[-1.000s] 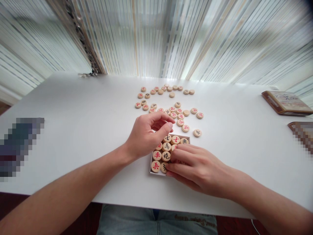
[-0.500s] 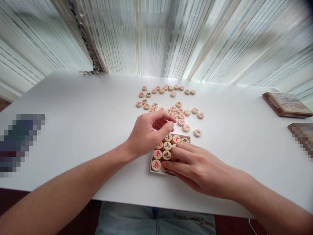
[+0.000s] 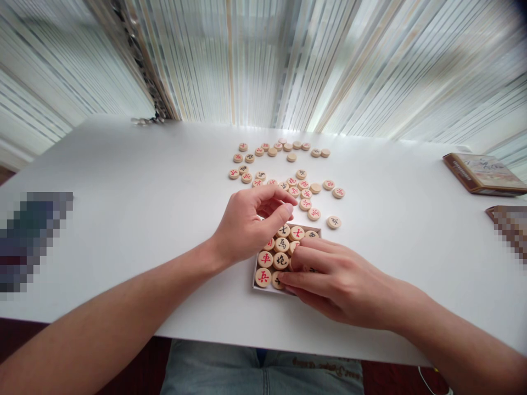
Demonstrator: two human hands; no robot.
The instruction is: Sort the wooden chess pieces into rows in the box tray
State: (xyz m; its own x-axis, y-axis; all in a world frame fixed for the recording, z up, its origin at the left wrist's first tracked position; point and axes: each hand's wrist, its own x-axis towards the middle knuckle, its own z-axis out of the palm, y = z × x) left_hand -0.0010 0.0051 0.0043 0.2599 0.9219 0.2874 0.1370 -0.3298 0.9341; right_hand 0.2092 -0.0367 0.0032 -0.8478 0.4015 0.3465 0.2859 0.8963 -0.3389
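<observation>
A shallow white box (image 3: 254,286) at the table's front holds xiangqi pieces set in rows, wooden discs with red or black characters. My right hand (image 3: 337,277) covers the box's right side, fingers bent down around a piece in it; the fingers hide most of that piece. One fingertip touches a black-lettered piece (image 3: 277,280) in the front row. Over the box's back left corner hovers my left hand (image 3: 257,219), closed loosely, thumb tip close to the index fingertip. Whatever may lie inside its curled fingers is hidden.
Several loose xiangqi pieces (image 3: 313,214) lie scattered behind the box, some face down. A brown printed box (image 3: 486,173) lies at the right, with a blurred brown item (image 3: 508,230) nearer. A blurred dark object (image 3: 31,247) is at the left. Striped curtains (image 3: 247,66) hang behind the table.
My right hand has shifted very slightly to the right over the box, uncovering more of the front-row black piece. My left hand stays in place.
</observation>
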